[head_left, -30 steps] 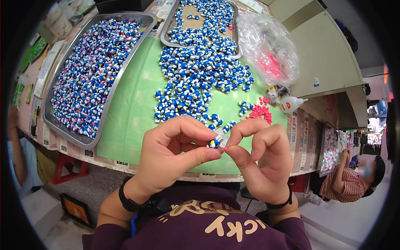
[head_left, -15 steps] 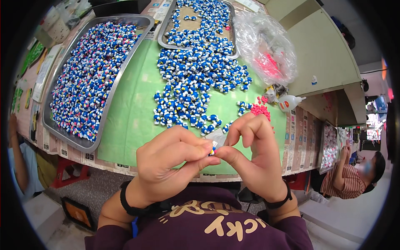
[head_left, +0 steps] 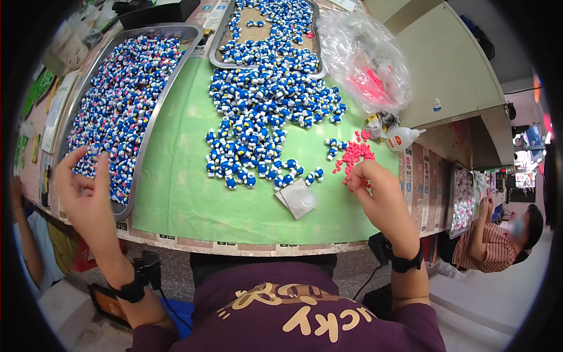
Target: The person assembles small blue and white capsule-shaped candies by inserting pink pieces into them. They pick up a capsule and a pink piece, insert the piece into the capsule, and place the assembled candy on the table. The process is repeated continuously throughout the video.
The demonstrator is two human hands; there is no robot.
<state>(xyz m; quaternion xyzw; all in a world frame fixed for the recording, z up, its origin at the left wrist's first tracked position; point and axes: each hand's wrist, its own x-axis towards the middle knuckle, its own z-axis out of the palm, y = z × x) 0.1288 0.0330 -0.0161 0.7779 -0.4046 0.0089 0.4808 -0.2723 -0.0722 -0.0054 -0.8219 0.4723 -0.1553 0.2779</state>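
My left hand [head_left: 87,193] hovers over the near end of the left metal tray [head_left: 153,122], fingers spread and nothing in it. That tray is full of small blue, white and pink figurines [head_left: 120,105]. My right hand [head_left: 378,196] reaches to a small heap of pink pieces [head_left: 353,154] on the green mat [head_left: 182,188], fingertips pinched at the heap's near edge. Whether a pink piece is between the fingers cannot be seen. A pile of blue and white figurines [head_left: 264,126] lies in the mat's middle. A small clear square dish [head_left: 298,198] sits near the front.
A second metal tray [head_left: 218,47] with more figurines stands at the back. A clear plastic bag [head_left: 363,58] holding pink parts lies at the back right, a small white glue bottle [head_left: 402,139] beside it. Another person [head_left: 498,234] sits at the right, beyond the table's edge.
Both hands were together at the table's front, pinching a small figurine. They have parted: the left went out over the left tray and opened, the right moved to the pink heap.
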